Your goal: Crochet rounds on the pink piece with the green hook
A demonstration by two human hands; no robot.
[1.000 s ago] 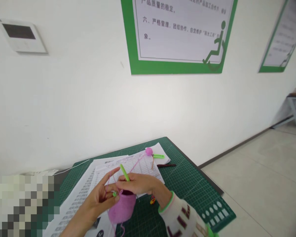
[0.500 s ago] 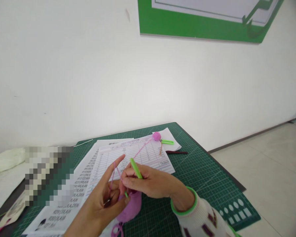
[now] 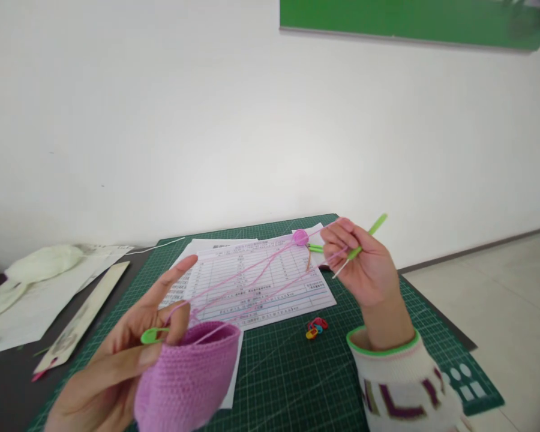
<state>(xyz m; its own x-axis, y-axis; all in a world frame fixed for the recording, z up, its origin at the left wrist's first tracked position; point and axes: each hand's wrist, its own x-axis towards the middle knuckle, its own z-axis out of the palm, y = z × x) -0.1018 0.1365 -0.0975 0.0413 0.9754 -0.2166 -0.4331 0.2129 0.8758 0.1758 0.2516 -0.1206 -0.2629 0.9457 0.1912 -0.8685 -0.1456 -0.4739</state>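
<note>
While the left hand (image 3: 117, 355) pinched the pink crocheted pouch (image 3: 189, 381) in front of the printed white paper sheet (image 3: 288, 264) and the right hand (image 3: 365, 264), to that sheet's right, grasped a green-handled crochet hook (image 3: 355, 252) and thin pink yarn (image 3: 234, 276), a hard tug could have unravelled the pouch.

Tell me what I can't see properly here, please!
All in the head view:
Pink piece, bottom: cut off by the lower edge.
Its inside: mostly hidden by its near wall.
Green-handled tool, tip: too small to make out.
White sheet, fine print: blurred and tiny.
Green board, top: cut off by the upper edge.
</note>
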